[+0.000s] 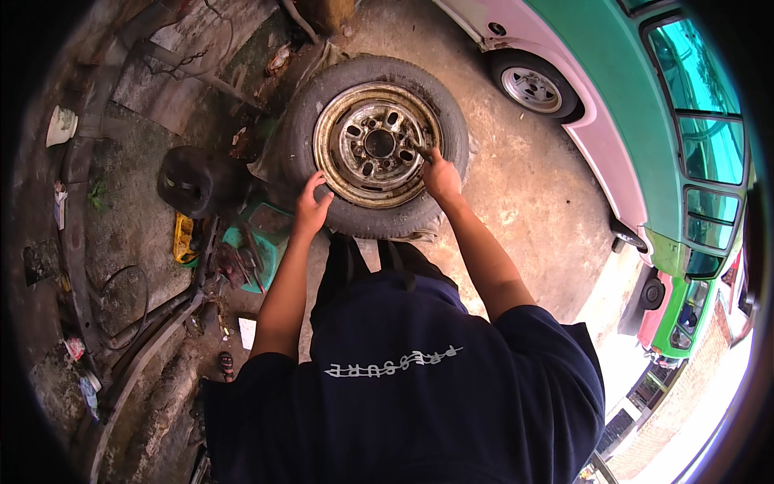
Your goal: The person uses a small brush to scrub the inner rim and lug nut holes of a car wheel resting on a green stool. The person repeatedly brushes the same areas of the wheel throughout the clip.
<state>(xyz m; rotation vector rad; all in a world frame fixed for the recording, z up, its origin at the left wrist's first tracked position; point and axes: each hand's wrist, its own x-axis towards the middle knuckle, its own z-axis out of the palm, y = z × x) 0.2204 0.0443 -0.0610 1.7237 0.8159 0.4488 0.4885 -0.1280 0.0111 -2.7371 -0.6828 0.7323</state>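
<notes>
A worn wheel lies flat in front of me, a dark dusty tyre (450, 105) around a scuffed, rust-stained steel rim (367, 187) with a round centre hole. My right hand (441, 177) is closed on a short dark tool (423, 152), whose tip is over the rim's right side; its exact kind is too small to make out. At the rim's lower left edge, my left hand (313, 206) has its fingers apart and curved, thumb spread, with nothing in it. It is beside the tyre's near sidewall; whether a fingertip touches the rim I cannot tell.
A green and pink van (592, 97) stands at the right, its front wheel (532, 87) not far from the tyre. Left of me are a green plastic stool (266, 256), a yellow container (185, 238) and a dark rounded object (193, 181). Metal bars (149, 339) and scrap line the left side.
</notes>
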